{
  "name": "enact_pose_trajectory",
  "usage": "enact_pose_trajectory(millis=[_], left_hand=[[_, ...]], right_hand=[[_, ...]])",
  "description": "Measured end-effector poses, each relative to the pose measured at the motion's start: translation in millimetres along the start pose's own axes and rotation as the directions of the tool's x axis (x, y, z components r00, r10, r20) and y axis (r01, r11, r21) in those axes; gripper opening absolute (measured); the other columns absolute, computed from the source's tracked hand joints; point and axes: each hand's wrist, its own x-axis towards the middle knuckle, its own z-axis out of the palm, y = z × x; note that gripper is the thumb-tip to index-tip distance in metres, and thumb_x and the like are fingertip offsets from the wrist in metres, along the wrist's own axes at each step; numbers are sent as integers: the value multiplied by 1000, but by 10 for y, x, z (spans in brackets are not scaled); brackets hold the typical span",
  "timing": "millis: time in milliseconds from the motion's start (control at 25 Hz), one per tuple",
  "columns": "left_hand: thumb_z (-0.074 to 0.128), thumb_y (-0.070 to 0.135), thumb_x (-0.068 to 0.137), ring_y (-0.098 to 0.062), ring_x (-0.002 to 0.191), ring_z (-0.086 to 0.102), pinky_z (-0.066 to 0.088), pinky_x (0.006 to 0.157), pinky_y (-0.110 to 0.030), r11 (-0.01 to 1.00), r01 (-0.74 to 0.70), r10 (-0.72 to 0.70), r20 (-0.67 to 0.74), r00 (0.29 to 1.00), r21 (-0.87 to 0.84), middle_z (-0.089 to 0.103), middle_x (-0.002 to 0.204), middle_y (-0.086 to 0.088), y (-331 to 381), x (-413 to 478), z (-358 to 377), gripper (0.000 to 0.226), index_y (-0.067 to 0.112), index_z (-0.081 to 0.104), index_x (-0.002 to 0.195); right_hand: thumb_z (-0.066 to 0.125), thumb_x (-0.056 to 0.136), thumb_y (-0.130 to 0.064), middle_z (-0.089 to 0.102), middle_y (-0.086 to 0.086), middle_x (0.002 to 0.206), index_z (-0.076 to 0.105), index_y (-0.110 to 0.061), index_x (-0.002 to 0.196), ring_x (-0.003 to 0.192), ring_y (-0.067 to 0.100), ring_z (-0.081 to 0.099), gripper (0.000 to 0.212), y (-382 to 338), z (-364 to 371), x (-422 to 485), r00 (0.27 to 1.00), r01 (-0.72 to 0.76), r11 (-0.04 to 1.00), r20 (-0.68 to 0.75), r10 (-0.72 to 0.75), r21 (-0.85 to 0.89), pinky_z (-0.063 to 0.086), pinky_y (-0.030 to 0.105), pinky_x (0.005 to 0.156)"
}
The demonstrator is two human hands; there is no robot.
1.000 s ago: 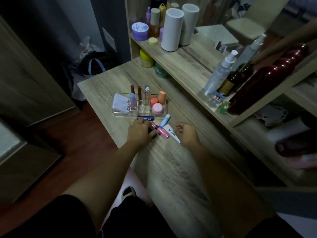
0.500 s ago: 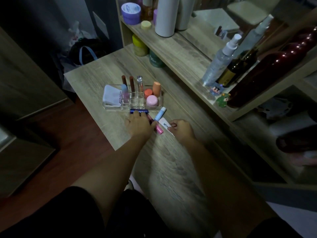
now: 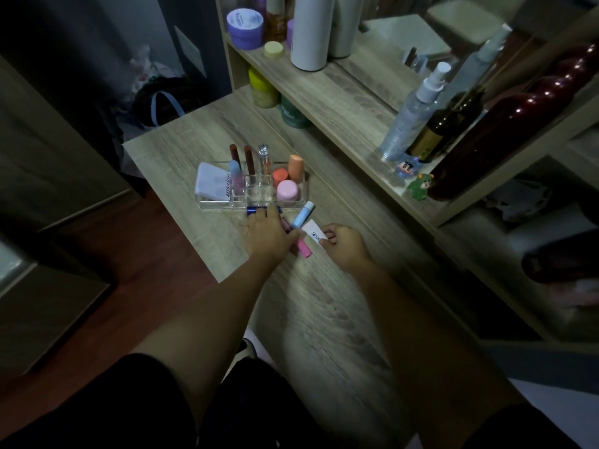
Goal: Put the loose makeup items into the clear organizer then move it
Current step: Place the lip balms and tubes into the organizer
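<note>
The clear organizer (image 3: 220, 204) stands on the wooden desk. It holds a white compact, upright lip tubes, a small glass bottle, and orange and pink pots. Just in front of it lies a dark blue lip balm stick (image 3: 257, 209), with the fingers of my left hand (image 3: 265, 236) curled over it. Under that hand's thumb side lies a pink lip gloss (image 3: 303, 250). A light blue tube (image 3: 303, 213) rests slanted beside it. My right hand (image 3: 345, 246) pinches the near end of a white tube (image 3: 312, 233) that rests on the desk.
A raised shelf (image 3: 340, 102) runs along the desk's right side with a spray bottle (image 3: 410, 113), a dark amber bottle, white cylinders (image 3: 309, 30), jars and small figurines. The desk's left edge drops to a wooden floor. A bag lies beyond the far corner.
My right hand has moved left and closed on the white tube. My left hand has reached forward onto the blue stick. The camera has tilted slightly.
</note>
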Motion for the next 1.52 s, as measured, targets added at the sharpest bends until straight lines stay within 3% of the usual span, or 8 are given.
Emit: enact_pose_trajectory(millis=[240,400,560,680,800,960,1280,1520], left_hand=[[71,22,81,-22,75,58,49,65,-36,950,-97,107,19,994,-296,65,91,-15,48,-105,-205,32,5,51,98],[70,19,82,-17,77,53,44,71,-29,890,-262,264,-47,963,-374,60,89,-6,41,-79,-553,35,4,52,108],[65,23,87,-18,79,57,46,64,-22,896,-321,304,-101,947,-308,61,87,-4,-27,92,-983,29,5,52,105],[66,20,85,-24,91,67,54,83,-36,910,-308,285,-120,951,-279,71,99,-14,-92,226,-1209,29,7,55,109],[64,17,84,-24,91,66,56,82,-39,918,-366,342,-166,925,-152,71,100,-11,-101,378,-1375,21,11,64,104],[65,11,83,-26,87,64,53,79,-37,891,-451,442,-144,886,-44,70,96,-14,-203,881,-1430,17,6,67,99],[64,22,85,-25,98,56,44,82,-37,887,-446,456,-76,887,121,72,100,-5,-302,934,-1271,19,14,66,102],[57,23,89,-26,105,52,39,87,-39,855,-469,487,-32,873,219,70,106,-6,-267,918,-1269,20,14,63,105]], right_hand=[[60,85,-4,68,4,93,60,-9,119,82,16,62,35,-33,-71,-100,998,-65,959,-1,68,275,49,28,72],[57,84,-5,66,3,85,64,-11,113,80,21,62,30,-241,-169,-85,1000,-10,917,-12,16,398,51,38,74],[59,90,-15,70,4,94,64,-11,113,77,14,67,24,-595,-219,-13,996,85,881,-44,-73,466,55,30,66],[61,90,-15,70,-4,88,67,-10,109,67,0,65,20,-828,-207,53,983,174,859,-134,-124,482,53,14,58],[63,88,-11,71,0,93,67,-13,109,80,14,68,21,-1041,-154,202,980,173,847,-173,-98,503,57,28,72],[65,85,-9,68,-5,90,66,-20,96,89,16,67,15,-1319,-2,630,975,156,870,-213,-61,467,55,31,79],[60,89,-10,67,-2,97,65,-10,106,77,-11,53,18,-1223,184,642,979,138,927,-187,-76,348,42,-5,55],[59,90,-13,69,7,112,63,-11,113,101,15,65,24,-1236,242,620,985,121,945,-159,-75,305,46,13,71]])
